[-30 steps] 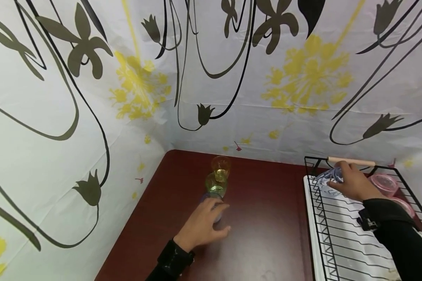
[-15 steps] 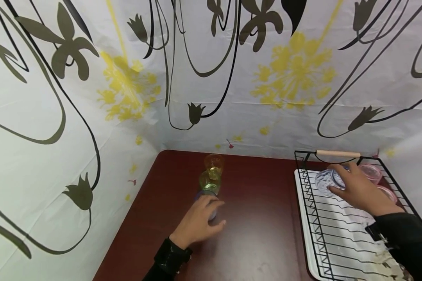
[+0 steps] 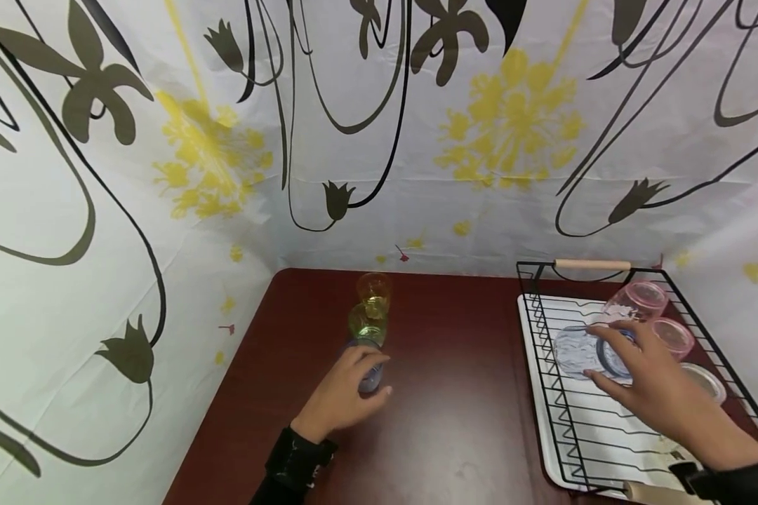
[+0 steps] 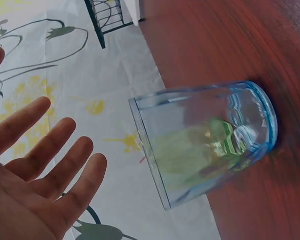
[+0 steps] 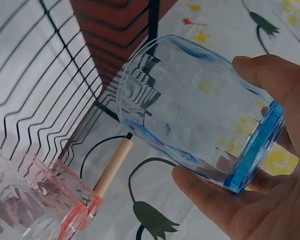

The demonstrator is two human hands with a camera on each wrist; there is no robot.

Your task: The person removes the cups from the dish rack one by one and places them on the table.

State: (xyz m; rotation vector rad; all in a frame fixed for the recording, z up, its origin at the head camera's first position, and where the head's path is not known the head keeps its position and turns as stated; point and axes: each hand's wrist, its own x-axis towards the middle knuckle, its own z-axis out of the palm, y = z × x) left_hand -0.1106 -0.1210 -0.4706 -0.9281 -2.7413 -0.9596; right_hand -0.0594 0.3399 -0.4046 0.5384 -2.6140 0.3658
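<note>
R hand (image 3: 660, 389) clamped on round, clear-blue, glassy tumbler (image 5: 184, 100), over black wire rack (image 3: 562, 414); loose grip = poss. slip, knock vs. nearby pink see-through tumbler (image 3: 672, 339).

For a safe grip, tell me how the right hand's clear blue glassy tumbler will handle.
The clear blue glassy tumbler looks rigid, undented where gripped. Its glossy surface suggests slipperiness, and its rounded form would probably roll if laid sideways.

The right hand (image 3: 657, 382) grips a clear, blue-tinted tumbler (image 5: 189, 105) near its thick blue base, tilted over the dish rack (image 3: 592, 264), mouth turned away from the palm. A second blue-tinted tumbler (image 4: 189, 145) stands upright on the reddish-brown table (image 3: 455, 393), just beside the left hand (image 3: 337, 396) but not touching its fingers.
</note>
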